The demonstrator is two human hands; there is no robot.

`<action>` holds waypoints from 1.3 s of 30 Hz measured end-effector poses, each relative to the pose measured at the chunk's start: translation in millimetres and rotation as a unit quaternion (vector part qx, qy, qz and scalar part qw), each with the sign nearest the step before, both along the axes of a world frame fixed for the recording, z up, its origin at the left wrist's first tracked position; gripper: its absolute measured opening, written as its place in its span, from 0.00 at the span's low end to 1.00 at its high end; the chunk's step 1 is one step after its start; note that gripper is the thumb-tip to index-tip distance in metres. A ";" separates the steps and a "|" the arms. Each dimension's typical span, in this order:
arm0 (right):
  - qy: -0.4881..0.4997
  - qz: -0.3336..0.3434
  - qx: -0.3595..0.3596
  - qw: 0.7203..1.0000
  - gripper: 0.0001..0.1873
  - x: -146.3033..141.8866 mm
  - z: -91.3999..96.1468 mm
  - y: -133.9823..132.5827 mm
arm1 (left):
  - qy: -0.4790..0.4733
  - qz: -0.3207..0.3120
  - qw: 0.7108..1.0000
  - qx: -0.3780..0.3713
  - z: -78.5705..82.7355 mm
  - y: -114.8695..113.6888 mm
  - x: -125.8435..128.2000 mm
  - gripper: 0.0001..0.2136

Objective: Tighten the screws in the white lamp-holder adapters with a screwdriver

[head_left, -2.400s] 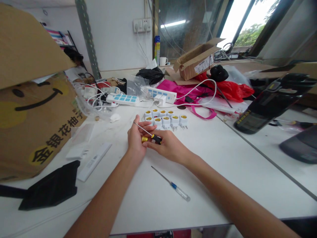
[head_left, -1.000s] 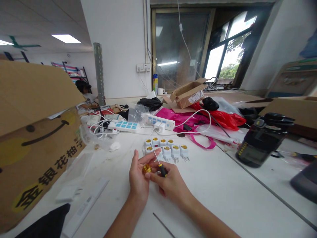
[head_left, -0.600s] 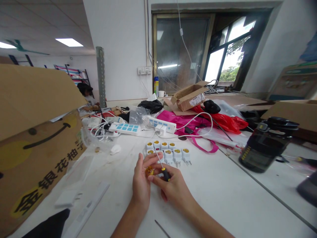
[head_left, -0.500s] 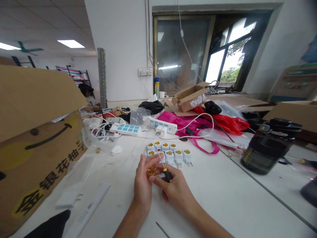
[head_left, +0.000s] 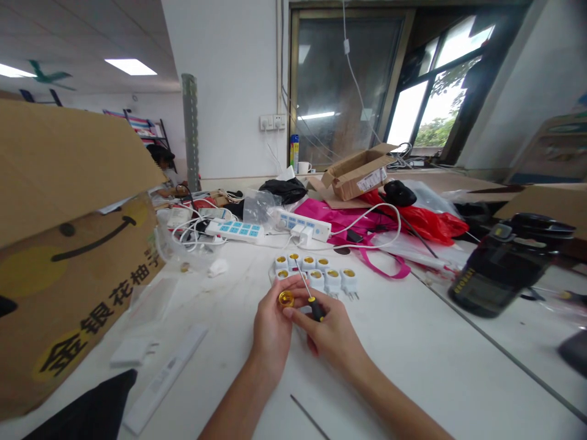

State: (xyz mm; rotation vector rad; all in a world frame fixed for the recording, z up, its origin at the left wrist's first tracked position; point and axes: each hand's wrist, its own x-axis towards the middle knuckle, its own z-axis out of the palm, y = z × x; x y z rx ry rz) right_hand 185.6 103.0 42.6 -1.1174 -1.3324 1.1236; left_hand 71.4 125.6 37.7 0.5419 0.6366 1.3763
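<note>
My left hand (head_left: 270,330) is closed around a small brass threaded lamp socket shell (head_left: 287,299), pinched at the fingertips with its open end up. My right hand (head_left: 332,336) grips a small screwdriver (head_left: 312,300) by its black and yellow handle, shaft pointing up and away. Both hands meet above the white table (head_left: 413,348). Just beyond them stands a cluster of several white plug adapters with brass sockets (head_left: 316,275).
A big cardboard box with a smiley print (head_left: 68,244) fills the left. White power strips (head_left: 236,230) and cables, pink and red bags (head_left: 413,220), an open carton (head_left: 360,174) lie behind. A black device (head_left: 504,266) sits right. White plastic parts (head_left: 162,379) lie near left. A person sits far back left.
The view has tilted up from the table toward the room, then shifted slightly. My hands keep the brass shell and screwdriver together; the shell now shows its open end upward.
</note>
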 end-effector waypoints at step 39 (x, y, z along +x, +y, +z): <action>-0.032 -0.076 0.069 0.994 0.26 47.8 -2.9 29.9 | 0.655 -0.033 0.726 0.208 -19.5 15.9 -64.8 0.03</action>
